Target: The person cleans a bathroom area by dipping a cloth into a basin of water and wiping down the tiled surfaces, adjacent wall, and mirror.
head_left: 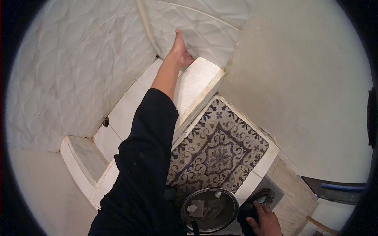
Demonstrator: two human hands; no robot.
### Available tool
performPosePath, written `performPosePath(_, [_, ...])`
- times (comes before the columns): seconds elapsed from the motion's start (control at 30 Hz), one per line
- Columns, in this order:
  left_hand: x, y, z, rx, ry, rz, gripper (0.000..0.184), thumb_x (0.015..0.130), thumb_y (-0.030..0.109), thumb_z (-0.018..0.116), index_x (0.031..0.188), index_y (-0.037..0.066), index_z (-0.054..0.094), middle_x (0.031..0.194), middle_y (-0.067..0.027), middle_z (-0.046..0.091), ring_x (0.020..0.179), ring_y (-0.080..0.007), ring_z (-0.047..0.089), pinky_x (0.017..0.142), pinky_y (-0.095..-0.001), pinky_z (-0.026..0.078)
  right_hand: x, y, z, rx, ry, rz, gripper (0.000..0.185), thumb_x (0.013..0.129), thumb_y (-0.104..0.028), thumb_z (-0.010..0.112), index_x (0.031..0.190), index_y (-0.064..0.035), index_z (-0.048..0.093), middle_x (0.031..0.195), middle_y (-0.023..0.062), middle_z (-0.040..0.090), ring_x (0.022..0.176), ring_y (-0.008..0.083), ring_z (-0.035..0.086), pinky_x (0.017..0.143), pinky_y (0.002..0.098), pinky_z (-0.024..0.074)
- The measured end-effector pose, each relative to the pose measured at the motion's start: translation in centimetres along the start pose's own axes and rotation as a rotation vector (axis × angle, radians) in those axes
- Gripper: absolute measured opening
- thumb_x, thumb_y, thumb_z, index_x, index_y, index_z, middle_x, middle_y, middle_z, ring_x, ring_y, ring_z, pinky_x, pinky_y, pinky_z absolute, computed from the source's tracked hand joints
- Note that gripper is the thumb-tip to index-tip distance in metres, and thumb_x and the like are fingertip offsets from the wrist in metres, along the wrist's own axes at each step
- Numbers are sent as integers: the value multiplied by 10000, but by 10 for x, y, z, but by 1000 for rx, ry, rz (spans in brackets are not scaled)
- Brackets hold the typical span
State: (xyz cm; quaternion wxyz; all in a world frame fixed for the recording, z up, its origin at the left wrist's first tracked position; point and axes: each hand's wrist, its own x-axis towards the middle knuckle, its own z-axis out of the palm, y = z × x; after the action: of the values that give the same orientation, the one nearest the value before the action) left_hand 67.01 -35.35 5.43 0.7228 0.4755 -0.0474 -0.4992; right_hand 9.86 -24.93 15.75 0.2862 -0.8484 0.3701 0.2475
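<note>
My left arm, in a black sleeve, reaches far forward across the white-tiled recess. My left hand (180,55) is at the patterned wall tiles, just behind the raised white ledge (199,78). Its thumb stands apart from the fingers, which the ledge partly hides. No held object shows there. Low on the right, my right hand (266,221) has its fingers loosely spread, near dark fabric (246,218). A round metal-rimmed container (236,204) stands between my sleeve and that hand. Inside lie several pale pieces (192,208) and a greyish square piece.
A patterned mat (220,153) lies beside the ledge, framed by white edging. Textured wall tiles (86,67) rise on the left, and a plain wall (299,78) on the right. A low raised curb (76,169) runs at the left, near a small dark hole (105,121).
</note>
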Motion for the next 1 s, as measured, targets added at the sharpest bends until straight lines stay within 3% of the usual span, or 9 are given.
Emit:
performPosePath(0.1, [12,1,-10,-105,-32,-9,1125,876,867,166,1591,6,54,1640,-256,128,1510,-405,187,1216,-533,166,7,-2,0,-14,4,-23,604,952,-210,636,1488,-49,409,1344,300,540,1203,491,528,1024,516,445])
performPosePath(0.2, [29,-1,-16,-156,42,65,1028,889,856,157,1607,119,165,1628,-174,258,1481,-390,282,1185,-595,196,16,4,-1,-56,-107,72,594,965,-233,630,1483,-38,413,1353,301,536,1219,484,525,1019,516,454])
performPosePath(0.23, [40,0,-22,-108,179,43,1022,885,860,140,1620,152,84,1667,-148,150,1518,-362,193,1194,-610,105,18,3,-1,-63,-113,88,591,969,-242,626,1480,-33,416,1357,301,535,1229,482,522,1019,515,457])
performPosePath(0.33, [71,-7,-48,-202,334,112,1029,885,855,200,1603,117,181,1632,-169,252,1480,-361,295,1187,-591,204,22,3,-1,-61,-118,121,588,978,-273,617,1471,-17,424,1373,300,528,1260,477,508,1026,510,457])
performPosePath(0.53, [124,-20,-111,-236,410,265,1058,895,846,210,1592,51,173,1633,-153,259,1478,-329,310,1199,-487,248,26,18,4,18,-131,139,600,978,-304,605,1468,-8,426,1425,307,489,1305,482,474,1066,494,431])
performPosePath(0.7, [131,-17,-137,-58,281,340,1043,884,858,130,1606,132,-65,1682,-149,-36,1550,-323,14,1225,-512,30,34,28,4,103,-144,166,584,984,-290,587,1465,1,428,1440,306,478,1330,481,452,1084,491,416])
performPosePath(0.9, [144,-10,-159,33,174,222,1080,861,883,124,1607,123,-51,1677,-165,-33,1542,-367,55,1212,-568,24,49,30,4,98,-252,276,575,997,-299,568,1452,27,436,1436,308,481,1327,475,458,1097,482,404])
performPosePath(1.0, [114,-12,-146,86,115,110,1106,850,894,139,1599,111,-84,1672,-179,-50,1532,-413,37,1208,-581,50,52,32,5,108,-219,219,579,1000,-308,564,1448,36,438,1431,309,485,1321,471,466,1096,479,405])
